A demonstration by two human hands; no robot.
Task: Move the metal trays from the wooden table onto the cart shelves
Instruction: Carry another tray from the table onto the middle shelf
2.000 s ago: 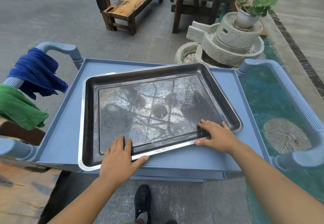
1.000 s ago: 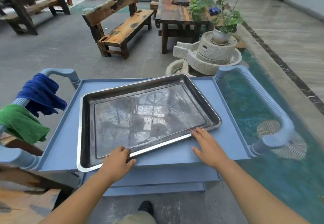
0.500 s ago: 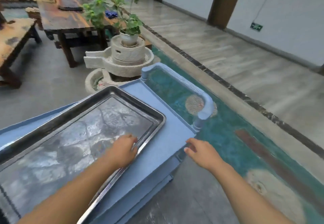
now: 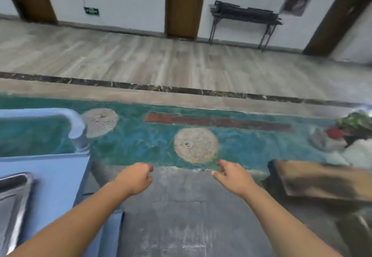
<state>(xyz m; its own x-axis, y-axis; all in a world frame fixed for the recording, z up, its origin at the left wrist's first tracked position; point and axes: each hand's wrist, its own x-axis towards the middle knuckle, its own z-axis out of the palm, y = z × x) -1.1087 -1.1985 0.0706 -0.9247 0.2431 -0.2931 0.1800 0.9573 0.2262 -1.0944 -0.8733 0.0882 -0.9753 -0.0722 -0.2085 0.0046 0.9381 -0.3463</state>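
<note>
Setting: grey stone floor [image 4: 181, 216] close to the camera, then a green pool [image 4: 141, 142] with round stone discs [image 4: 196, 145] in it, then a pale plank walkway and a white wall with brown doors [image 4: 184, 5]; a dark narrow side table [image 4: 244, 13] stands against that wall.
Cart: blue cart [image 4: 58, 178] at the left edge, its curved handle [image 4: 75, 125] rising at the near right corner of the top shelf.
Metal tray: only one corner of the metal tray [image 4: 14, 194] shows, at the far left; it lies on the top shelf of the cart, well apart from both hands.
Left hand: left hand [image 4: 134, 178] is in the air above the stone floor, just to the right of the cart; the fingers are curled loosely inward and they hold nothing.
Right hand: right hand [image 4: 231, 174] is beside it at about the same height, with a gap between the two; thumb and fingers are half spread, also bent a little, and empty.
Wooden table: a brown slab [image 4: 322, 180] at the right edge, blurred, is probably the corner of the wooden table; I cannot tell what lies on it.
Far right: green leaves and something red [image 4: 352, 124], too smeared to say more.
</note>
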